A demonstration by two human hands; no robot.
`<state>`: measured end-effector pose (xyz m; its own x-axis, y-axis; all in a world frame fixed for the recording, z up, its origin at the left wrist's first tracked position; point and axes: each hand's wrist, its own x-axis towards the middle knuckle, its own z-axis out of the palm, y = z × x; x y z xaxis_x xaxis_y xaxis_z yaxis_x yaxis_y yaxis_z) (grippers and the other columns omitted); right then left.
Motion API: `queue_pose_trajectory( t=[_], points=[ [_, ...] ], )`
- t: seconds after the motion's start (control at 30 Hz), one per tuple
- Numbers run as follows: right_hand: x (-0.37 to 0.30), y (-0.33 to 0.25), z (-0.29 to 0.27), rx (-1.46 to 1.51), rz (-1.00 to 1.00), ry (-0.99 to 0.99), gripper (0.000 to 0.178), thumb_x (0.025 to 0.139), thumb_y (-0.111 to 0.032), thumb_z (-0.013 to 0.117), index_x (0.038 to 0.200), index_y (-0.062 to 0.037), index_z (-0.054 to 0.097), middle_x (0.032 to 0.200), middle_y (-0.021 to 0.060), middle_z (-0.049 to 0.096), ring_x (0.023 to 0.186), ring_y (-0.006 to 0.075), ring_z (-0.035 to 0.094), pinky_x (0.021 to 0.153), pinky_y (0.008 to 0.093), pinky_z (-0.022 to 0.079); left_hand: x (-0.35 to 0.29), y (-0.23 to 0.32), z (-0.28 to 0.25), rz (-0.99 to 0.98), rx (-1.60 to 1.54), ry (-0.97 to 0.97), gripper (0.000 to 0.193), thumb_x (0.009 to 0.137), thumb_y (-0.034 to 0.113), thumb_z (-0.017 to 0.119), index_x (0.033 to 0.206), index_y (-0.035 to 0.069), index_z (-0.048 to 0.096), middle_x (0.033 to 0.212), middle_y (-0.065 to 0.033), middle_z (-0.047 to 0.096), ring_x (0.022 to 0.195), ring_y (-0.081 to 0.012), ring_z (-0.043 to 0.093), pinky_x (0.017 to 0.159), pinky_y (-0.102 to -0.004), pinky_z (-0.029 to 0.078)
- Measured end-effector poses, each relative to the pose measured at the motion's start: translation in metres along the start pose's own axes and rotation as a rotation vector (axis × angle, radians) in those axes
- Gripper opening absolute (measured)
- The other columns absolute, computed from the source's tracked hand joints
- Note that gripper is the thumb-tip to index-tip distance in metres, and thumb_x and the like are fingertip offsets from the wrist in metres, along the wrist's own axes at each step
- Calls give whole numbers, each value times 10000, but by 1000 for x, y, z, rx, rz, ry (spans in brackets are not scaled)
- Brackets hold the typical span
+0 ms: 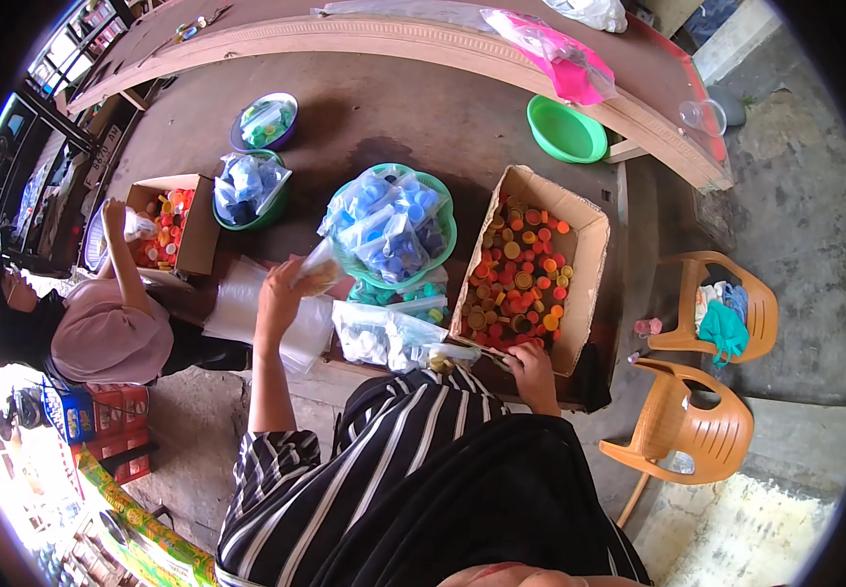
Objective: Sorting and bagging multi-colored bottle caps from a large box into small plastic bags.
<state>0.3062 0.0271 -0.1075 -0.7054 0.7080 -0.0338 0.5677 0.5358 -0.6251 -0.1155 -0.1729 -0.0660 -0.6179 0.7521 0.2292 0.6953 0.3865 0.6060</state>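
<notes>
My left hand point(280, 292) is raised left of the green basin, its fingers closed on a small clear plastic bag point(319, 271) with something yellowish inside. My right hand point(532, 376) is at the near edge of an open cardboard box point(587, 256), its fingers curled over the rim. Red, orange and yellow bottle caps point(521, 274) lie loose in that box. Between my hands stands a green basin point(448, 227) heaped with bagged blue caps point(393, 230). In front of me lie filled clear bags point(374, 333) of white and green caps. Flat plastic bags point(286, 318) are spread to their left.
Across the table, a co-worker point(110, 323) reaches over another box point(200, 235) of caps. Two smaller basins with bags point(250, 186) stand at the back left. A bright green bowl point(565, 132) sits near the raised wooden ledge point(442, 37). Orange plastic chairs point(687, 421) are at the right.
</notes>
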Motion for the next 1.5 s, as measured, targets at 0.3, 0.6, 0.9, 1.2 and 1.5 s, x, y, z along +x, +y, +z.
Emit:
queue_pose_trajectory(
  t=[0.3, 0.6, 0.9, 1.2, 1.5],
  points=[
    [5, 1, -15, -44, -86, 1, 162, 874, -162, 610, 952, -27, 652, 930, 123, 619, 947, 338, 578, 801, 438, 449, -5, -76, 41, 27, 146, -299, 368, 797, 163, 718, 1154, 82, 678, 1165, -144, 664, 1126, -336, 570, 1024, -480, 380],
    [2, 0, -18, -40, -23, 15, 176, 890, -165, 583, 959, -21, 657, 936, 133, 619, 936, 362, 578, 812, 438, 457, 25, -84, 67, 68, 268, -519, 438, 751, 134, 744, 1174, 234, 691, 1261, -31, 589, 1272, -284, 459, 1115, -542, 278],
    [-2, 4, -11, -14, 41, -5, 168, 881, -159, 602, 953, -22, 667, 956, 122, 621, 964, 342, 580, 822, 426, 458, 17, -111, 95, -30, 190, -446, 367, 784, 119, 705, 1138, 213, 671, 1340, -19, 537, 1380, -305, 349, 1100, -683, 172],
    [-1, 2, -9, 27, 16, 5, 150, 874, -141, 618, 938, -17, 674, 934, 130, 617, 948, 346, 578, 817, 424, 451, 9, -94, 102, -24, 157, -335, 359, 798, 135, 640, 1154, 180, 650, 1446, -62, 448, 1477, -339, 181, 1116, -706, 76],
    [-2, 3, -4, 23, -10, 9, 162, 861, -153, 639, 944, -20, 679, 933, 131, 623, 945, 346, 576, 816, 424, 447, 9, -96, 105, -34, 343, -425, 388, 816, 211, 554, 1184, 216, 678, 1494, -52, 424, 1479, -345, 174, 1101, -737, 19]
  ],
)
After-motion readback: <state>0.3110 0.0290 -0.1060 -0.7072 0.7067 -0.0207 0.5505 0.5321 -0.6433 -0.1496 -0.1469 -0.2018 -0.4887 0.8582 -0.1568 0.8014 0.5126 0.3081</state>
